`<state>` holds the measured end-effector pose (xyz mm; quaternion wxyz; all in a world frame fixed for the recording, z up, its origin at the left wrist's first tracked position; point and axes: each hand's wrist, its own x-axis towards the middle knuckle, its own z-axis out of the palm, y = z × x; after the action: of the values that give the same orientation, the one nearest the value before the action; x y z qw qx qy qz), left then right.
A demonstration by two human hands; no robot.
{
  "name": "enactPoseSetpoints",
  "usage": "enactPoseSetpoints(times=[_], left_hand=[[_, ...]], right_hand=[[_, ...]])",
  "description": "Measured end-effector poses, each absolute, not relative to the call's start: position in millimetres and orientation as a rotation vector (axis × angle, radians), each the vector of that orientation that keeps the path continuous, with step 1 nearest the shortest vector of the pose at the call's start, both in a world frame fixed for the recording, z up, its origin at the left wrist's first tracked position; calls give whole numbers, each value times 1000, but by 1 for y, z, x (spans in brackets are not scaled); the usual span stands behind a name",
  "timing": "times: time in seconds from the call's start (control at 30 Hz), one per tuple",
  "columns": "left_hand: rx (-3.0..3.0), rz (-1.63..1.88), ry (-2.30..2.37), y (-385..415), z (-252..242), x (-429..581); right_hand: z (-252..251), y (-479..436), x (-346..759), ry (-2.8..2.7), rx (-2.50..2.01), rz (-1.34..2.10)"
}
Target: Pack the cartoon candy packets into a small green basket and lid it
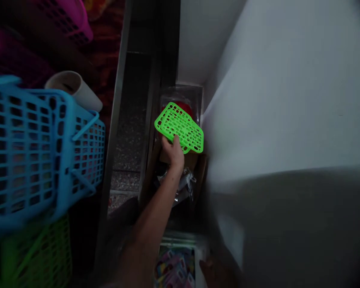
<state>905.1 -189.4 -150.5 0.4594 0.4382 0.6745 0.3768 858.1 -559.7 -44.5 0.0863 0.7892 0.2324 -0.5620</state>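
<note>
My left hand (173, 152) reaches forward with its thumb on top of a bright green lattice plastic tray (181, 127), closed on its near edge. This tray is shallow and full of holes, tilted, and looks like two layers laid over each other. Beneath and behind it are a clear plastic wrapping (195, 96) and something red (184, 107). Low in the view, my right hand (216, 272) is dark and blurred, beside the white edge (200, 266) of a container with colourful small packets (175, 270). How its fingers are set is hidden in shadow.
Blue plastic baskets (90, 148) fill the left side, with a green basket (45, 252) below and a pink basket (75, 18) above. A white tube (84, 94) lies behind them. A metal upright (115, 116) borders the narrow gap; a pale wall (288, 100) closes the right.
</note>
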Motion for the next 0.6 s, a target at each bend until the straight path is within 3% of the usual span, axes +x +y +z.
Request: enactPoseSetpoints(times=[0.13, 0.37, 0.6], left_hand=[[1011, 964, 1522, -239, -93, 901], [1025, 856, 1444, -300, -28, 846], [1006, 929, 1311, -350, 18, 780]], right_hand=[[-37, -538, 860, 670, 2327, -1591], [28, -490, 850, 851, 2259, -1331], [61, -564, 823, 905, 2932, -1161]])
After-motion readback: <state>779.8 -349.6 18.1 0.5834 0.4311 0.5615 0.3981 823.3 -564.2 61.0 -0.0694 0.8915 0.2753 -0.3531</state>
